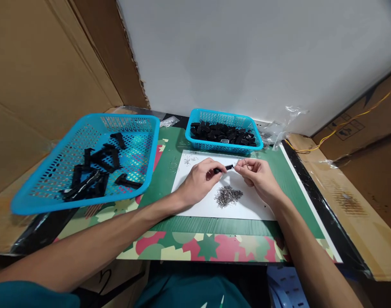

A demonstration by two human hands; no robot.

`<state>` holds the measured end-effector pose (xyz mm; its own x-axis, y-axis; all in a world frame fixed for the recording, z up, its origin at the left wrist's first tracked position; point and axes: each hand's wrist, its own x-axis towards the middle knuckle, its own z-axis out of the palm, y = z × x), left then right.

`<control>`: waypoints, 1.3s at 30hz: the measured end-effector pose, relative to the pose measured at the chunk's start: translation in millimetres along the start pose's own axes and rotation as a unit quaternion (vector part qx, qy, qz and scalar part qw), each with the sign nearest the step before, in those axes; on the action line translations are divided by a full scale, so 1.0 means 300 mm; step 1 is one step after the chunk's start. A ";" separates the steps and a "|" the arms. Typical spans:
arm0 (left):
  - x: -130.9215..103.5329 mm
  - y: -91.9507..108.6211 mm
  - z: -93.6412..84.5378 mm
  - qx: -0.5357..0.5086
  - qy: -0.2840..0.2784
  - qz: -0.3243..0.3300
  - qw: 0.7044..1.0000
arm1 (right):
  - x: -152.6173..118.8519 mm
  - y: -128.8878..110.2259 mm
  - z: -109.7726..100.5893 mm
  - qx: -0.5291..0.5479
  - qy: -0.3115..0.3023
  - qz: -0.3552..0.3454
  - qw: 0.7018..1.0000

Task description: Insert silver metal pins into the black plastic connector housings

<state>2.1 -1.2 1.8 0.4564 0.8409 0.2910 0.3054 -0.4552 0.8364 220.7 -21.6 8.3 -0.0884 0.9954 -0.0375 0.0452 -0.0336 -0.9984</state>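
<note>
My left hand point(202, 179) is closed on a small black plastic part point(228, 167), whose far end sticks out to the right between thumb and fingers. Close to that end, my right hand point(255, 174) is pinched, thumb against forefinger. Whatever sits in this pinch is too small to make out. Below both hands, a heap of tiny silvery metal pieces point(228, 196), like small springs or pins, lies on a white sheet point(195, 209). A few more metal bits point(189, 160) are scattered at the sheet's upper left.
A small blue basket point(224, 149) full of black parts point(214, 131) stands behind the sheet. To the left is a larger blue basket point(22, 206) with longer black pieces point(102, 160). Cardboard point(352, 201) borders the right side, with a yellow wire point(330, 136) and crumpled clear plastic point(275, 131).
</note>
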 end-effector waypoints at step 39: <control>-0.022 0.004 0.009 0.075 -0.071 0.038 0.994 | 0.003 0.008 0.025 -0.207 0.105 0.034 0.972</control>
<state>1.7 -8.0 -0.3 0.5940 0.7565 0.2734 0.3815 -0.5642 0.7322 213.3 -21.4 5.6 0.1321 0.9900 -0.0502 0.4450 -0.1045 -0.8894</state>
